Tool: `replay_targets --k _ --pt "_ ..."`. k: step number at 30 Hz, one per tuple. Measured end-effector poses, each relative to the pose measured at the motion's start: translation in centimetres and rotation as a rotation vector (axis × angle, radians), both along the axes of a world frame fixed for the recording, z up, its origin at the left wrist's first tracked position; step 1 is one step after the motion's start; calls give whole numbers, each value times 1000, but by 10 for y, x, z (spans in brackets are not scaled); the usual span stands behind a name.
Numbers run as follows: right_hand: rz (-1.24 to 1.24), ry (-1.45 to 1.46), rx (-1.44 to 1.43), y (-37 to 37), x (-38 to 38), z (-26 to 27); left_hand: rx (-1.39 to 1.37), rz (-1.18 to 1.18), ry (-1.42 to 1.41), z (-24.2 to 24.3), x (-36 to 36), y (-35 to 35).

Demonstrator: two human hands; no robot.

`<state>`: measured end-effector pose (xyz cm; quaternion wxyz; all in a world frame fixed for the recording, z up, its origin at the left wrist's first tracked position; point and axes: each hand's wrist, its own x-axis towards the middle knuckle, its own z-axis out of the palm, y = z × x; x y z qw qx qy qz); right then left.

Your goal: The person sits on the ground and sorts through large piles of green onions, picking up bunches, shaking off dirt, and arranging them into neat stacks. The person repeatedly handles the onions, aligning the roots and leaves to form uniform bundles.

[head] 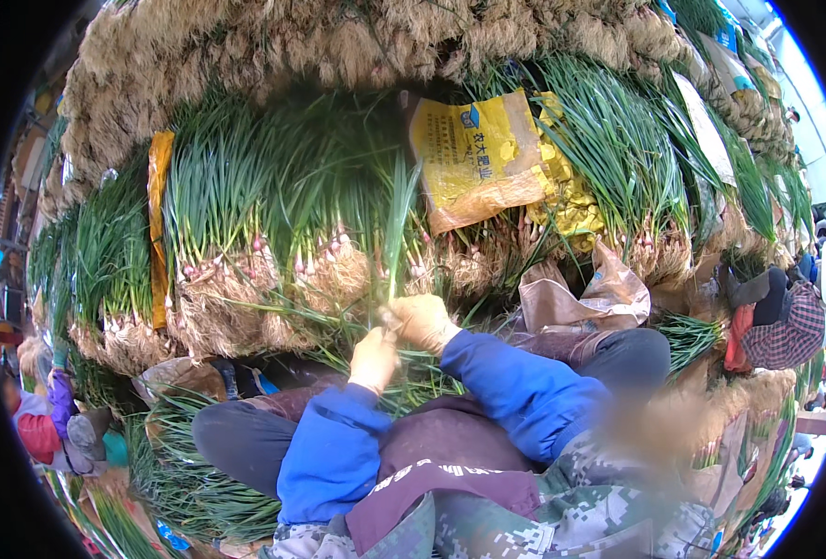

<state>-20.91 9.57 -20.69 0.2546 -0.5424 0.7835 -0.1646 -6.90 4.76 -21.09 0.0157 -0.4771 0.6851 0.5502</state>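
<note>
My left hand (374, 363) and my right hand (423, 323), both in pale gloves, meet in front of my lap. Between their fingertips is the lower end of a young garlic plant (399, 230), its long green leaves pointing away from me. The fingers hide its bulb end, and blur softens the detail there. Just beyond my hands lies a dense row of garlic plants (217, 182), with pinkish bulbs and tangled dry roots (224, 307) facing me. Loose green leaves (413, 384) lie beneath my wrists.
A yellow printed woven sack (479, 157) covers part of the row; an orange strip (160, 223) stands to its left. A crumpled pale sack (587, 293) sits by my right knee. More garlic (203, 475) lies at left. Co-workers (779, 321) (56, 426) sit at both sides.
</note>
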Motion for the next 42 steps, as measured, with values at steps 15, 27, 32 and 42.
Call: replay_targets --k 15,27,32,42 --pt "-336 -102 196 -73 -125 -60 1076 453 542 -12 7 -74" --pt "-33 -39 529 -2 -2 -28 572 636 579 -14 -17 -34" --pt "-452 -1088 -165 -13 -33 10 1064 404 823 13 8 -45" --pt "-300 3 -50 -34 -21 -6 1590 221 897 26 22 -50"
